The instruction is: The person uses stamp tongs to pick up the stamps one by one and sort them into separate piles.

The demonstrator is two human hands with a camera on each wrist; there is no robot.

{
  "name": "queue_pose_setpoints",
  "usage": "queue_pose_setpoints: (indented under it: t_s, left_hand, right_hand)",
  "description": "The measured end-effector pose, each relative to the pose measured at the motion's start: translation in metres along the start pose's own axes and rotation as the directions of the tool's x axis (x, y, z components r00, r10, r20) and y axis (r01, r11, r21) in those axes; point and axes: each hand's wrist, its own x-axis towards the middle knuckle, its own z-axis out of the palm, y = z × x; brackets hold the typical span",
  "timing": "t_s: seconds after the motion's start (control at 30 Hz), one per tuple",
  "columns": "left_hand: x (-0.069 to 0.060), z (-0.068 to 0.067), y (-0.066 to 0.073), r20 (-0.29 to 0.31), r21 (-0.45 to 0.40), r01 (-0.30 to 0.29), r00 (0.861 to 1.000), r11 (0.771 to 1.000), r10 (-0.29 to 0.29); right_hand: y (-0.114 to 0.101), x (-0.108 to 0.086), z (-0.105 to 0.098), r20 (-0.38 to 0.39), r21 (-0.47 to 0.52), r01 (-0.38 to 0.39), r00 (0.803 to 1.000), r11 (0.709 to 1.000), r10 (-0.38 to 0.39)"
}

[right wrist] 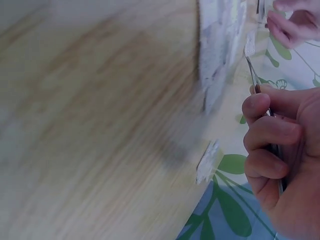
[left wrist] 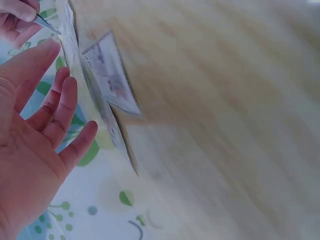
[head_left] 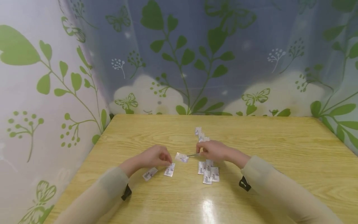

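Note:
My right hand holds slim metal tweezers, its fingers curled round them in the right wrist view. At the tweezers' tips is a small glossy printed rectangle, like a flat packet or card. My left hand is just left of it, its fingertips close above another printed rectangle; I cannot tell whether they touch. In the left wrist view the left fingers are loosely extended, and one rectangle lies apart from them. A further rectangle lies below the left wrist.
Several similar rectangles overlap in a cluster on the wooden table, nearer me than the right hand. More form a slanting row beyond that hand. Leaf-patterned cloth hangs behind the table and at its left.

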Motion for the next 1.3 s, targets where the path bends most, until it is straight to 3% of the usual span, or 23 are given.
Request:
queue_pose_setpoints:
  t_s: [0.3, 0.77, 0.97, 1.17, 1.3]
  left_hand:
    - [0.023, 0.003, 0.002, 0.027, 0.088, 0.001, 1.000, 0.996, -0.003]
    - [0.032, 0.005, 0.006, 0.004, 0.095, 0.050, 0.999, 0.994, -0.050]
    - [0.036, 0.009, 0.006, -0.017, 0.099, 0.108, 0.994, 0.989, -0.107]
    - [0.037, 0.014, 0.005, -0.051, 0.143, 0.136, 0.990, 0.980, -0.130]
    - [0.039, 0.014, 0.005, -0.062, 0.158, 0.123, 0.991, 0.980, -0.115]
  right_hand:
    - [0.005, -0.004, 0.005, -0.009, 0.026, 0.000, 1.000, 1.000, 0.000]
    - [-0.002, -0.012, 0.009, 0.008, 0.038, 0.041, 0.999, 0.998, -0.041]
    - [-0.007, -0.010, 0.014, 0.011, 0.020, 0.078, 0.997, 0.997, -0.078]
    - [-0.008, -0.008, 0.015, 0.019, 0.025, 0.073, 0.997, 0.997, -0.074]
    - [-0.007, -0.009, 0.012, 0.015, 0.063, 0.040, 0.999, 0.997, -0.041]
